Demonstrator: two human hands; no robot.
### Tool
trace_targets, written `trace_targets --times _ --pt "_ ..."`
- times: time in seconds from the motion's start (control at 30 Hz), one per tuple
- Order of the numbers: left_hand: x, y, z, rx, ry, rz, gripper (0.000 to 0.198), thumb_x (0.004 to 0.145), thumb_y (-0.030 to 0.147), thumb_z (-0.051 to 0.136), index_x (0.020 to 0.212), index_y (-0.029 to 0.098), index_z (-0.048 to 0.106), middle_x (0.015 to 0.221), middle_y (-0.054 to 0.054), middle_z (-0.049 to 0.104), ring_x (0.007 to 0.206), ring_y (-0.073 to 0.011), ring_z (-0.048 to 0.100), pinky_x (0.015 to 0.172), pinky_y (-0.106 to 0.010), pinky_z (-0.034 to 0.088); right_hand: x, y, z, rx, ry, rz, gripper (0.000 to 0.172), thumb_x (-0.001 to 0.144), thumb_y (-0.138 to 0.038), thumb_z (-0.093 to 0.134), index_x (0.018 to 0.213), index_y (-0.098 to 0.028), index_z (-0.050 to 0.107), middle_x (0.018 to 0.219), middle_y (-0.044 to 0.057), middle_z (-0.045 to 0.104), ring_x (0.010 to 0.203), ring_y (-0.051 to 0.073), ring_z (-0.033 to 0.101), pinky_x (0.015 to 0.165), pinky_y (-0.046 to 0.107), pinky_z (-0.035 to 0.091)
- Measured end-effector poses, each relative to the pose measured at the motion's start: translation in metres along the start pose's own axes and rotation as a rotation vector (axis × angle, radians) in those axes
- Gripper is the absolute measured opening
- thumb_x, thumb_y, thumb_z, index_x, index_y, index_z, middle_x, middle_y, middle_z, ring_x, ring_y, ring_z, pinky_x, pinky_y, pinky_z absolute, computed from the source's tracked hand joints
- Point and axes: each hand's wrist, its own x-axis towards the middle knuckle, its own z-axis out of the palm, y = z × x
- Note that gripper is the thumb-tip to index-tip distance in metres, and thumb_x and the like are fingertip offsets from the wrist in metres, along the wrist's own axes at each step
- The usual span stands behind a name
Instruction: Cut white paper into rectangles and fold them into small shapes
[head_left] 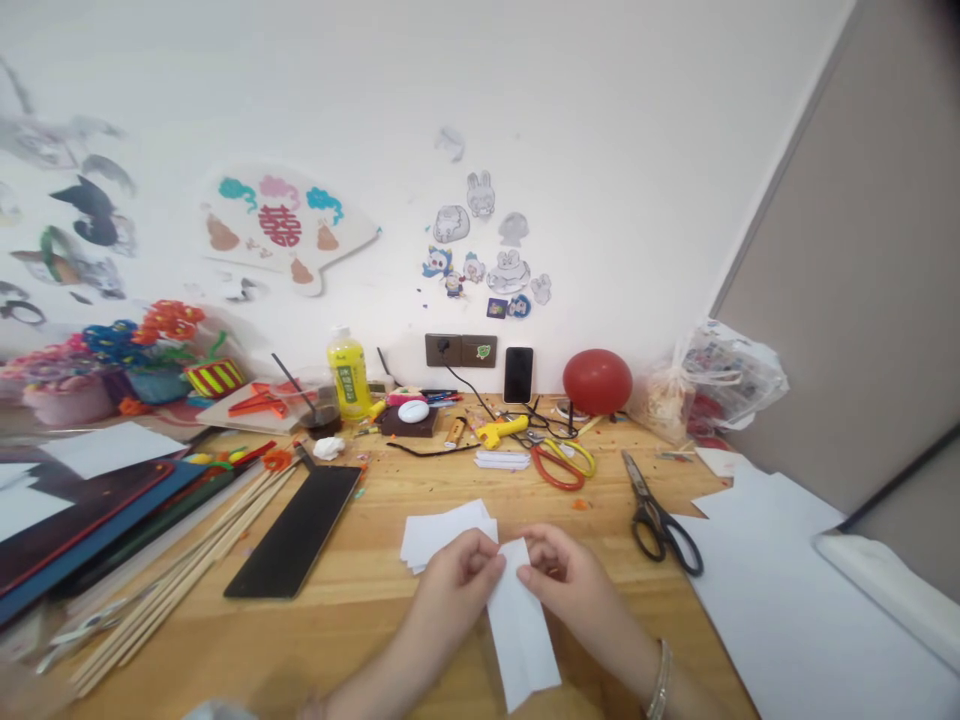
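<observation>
A narrow white paper strip [523,635] with a lengthwise crease is held near the front of the wooden table. Its upper left edge is pinched by my left hand [463,575], thumb against curled fingers. On the upper right edge, my right hand [559,572] pinches the same strip. The strip's lower end points toward me and looks slightly bent. Just behind my left hand lies a small stack of white paper pieces [442,530]. Farther back rest some folded white strips [502,460].
Black scissors [656,520] lie to the right beside large white sheets [780,580]. A black tablet [296,535] and wooden sticks [187,560] lie left. Behind are red-yellow scissors [564,462], a yellow glue gun [502,431], a bottle [348,375], a cup [322,415] and a red balloon [598,381].
</observation>
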Motion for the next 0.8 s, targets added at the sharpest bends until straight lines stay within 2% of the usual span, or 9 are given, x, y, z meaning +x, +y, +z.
trace_targets --times 0.13,0.2,0.3,0.43,0.53,0.7,0.8 --pt "0.002 -0.004 -0.001 -0.067 0.024 -0.031 0.030 0.066 0.046 0.057 0.061 0.020 0.044 0.049 0.007 0.045 0.047 -0.0093 0.040 0.048 -0.022 0.031 0.000 0.003 0.002 -0.069 0.041 -0.058 0.014 0.073 -0.026 0.055 0.081 -0.015 0.060 0.075 0.005 0.064 0.071 0.020 0.059 0.065 0.031 0.046" --pt "0.002 -0.007 -0.001 -0.093 0.011 -0.054 0.032 0.065 0.047 0.059 0.058 0.020 0.043 0.047 0.007 0.045 0.046 -0.0099 0.043 0.047 -0.022 0.034 0.000 0.004 0.001 -0.146 0.078 -0.117 0.015 0.075 -0.025 0.053 0.083 -0.016 0.062 0.079 0.007 0.065 0.074 0.021 0.060 0.067 0.032 0.047" --pt "0.003 -0.008 0.000 -0.135 -0.041 -0.104 0.032 0.063 0.048 0.061 0.061 0.019 0.046 0.047 0.006 0.050 0.043 -0.0116 0.048 0.045 -0.024 0.039 -0.002 0.002 -0.001 -0.208 0.064 -0.184 0.019 0.078 -0.023 0.049 0.089 -0.016 0.063 0.085 0.008 0.067 0.080 0.022 0.061 0.071 0.033 0.047" --pt "0.002 -0.004 0.000 -0.193 -0.100 -0.177 0.033 0.063 0.049 0.059 0.070 0.018 0.053 0.053 0.002 0.059 0.046 -0.0160 0.058 0.046 -0.027 0.044 -0.002 -0.001 -0.002 -0.225 0.048 -0.213 0.018 0.080 -0.020 0.047 0.084 -0.016 0.064 0.082 0.007 0.068 0.076 0.020 0.062 0.069 0.030 0.048" --pt "-0.001 0.001 0.000 -0.225 -0.108 -0.205 0.033 0.065 0.050 0.056 0.070 0.018 0.053 0.056 0.002 0.061 0.050 -0.0165 0.061 0.048 -0.027 0.046 -0.002 -0.002 -0.003 -0.288 0.033 -0.265 0.018 0.080 -0.017 0.047 0.083 -0.017 0.065 0.079 0.006 0.068 0.075 0.019 0.062 0.068 0.028 0.047" --pt "-0.003 0.001 -0.001 -0.225 -0.128 -0.259 0.027 0.064 0.045 0.056 0.069 0.019 0.051 0.048 0.002 0.061 0.049 -0.0178 0.063 0.048 -0.026 0.045 -0.003 -0.005 -0.003 -0.426 -0.012 -0.401 0.024 0.080 -0.013 0.043 0.081 -0.017 0.066 0.078 0.007 0.068 0.074 0.018 0.061 0.067 0.028 0.046" --pt "-0.002 0.000 -0.001 -0.201 -0.130 -0.260 0.024 0.065 0.042 0.054 0.069 0.019 0.050 0.050 0.001 0.063 0.051 -0.0177 0.063 0.050 -0.026 0.045 -0.006 -0.008 -0.002 -0.428 -0.001 -0.357 0.020 0.079 -0.015 0.046 0.082 -0.018 0.066 0.080 0.006 0.068 0.076 0.018 0.061 0.071 0.029 0.045"
